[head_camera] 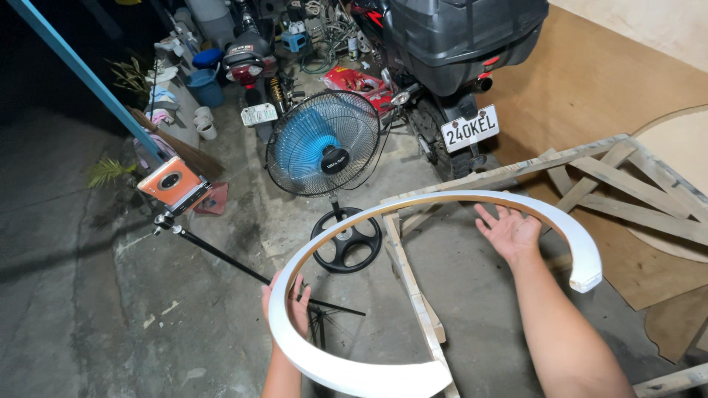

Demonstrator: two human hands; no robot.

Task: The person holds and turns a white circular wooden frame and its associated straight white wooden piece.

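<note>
Both hands are up on a big white curved strip (413, 214) — a flat band bent into an open hoop, its wooden inner face showing pale brown along the top arc. The left hand (291, 306) sits behind the lower-left bend, fingers curled around the band's edge, gripping it from the outside. The right hand (509, 230) is inside the loop on the far side — palm open, fingers spread wide and pressed up against the inner face of the arc. One end of the strip hangs free near the right forearm; the other sweeps low across the bottom of the view.

The hoop is held over a rough wooden frame (413, 287) of pale slats that lies on the concrete floor (110, 295), with sheets of brown board under its right part. Just beyond the strip stands a pedestal fan (323, 144) with blue blades and a round black base. Behind it are parked a motorcycle (442, 51) with a dark top box and a second, smaller one further left. To the left, an orange phone (171, 182) sits clamped on a thin black tripod, well apart from both hands.
</note>
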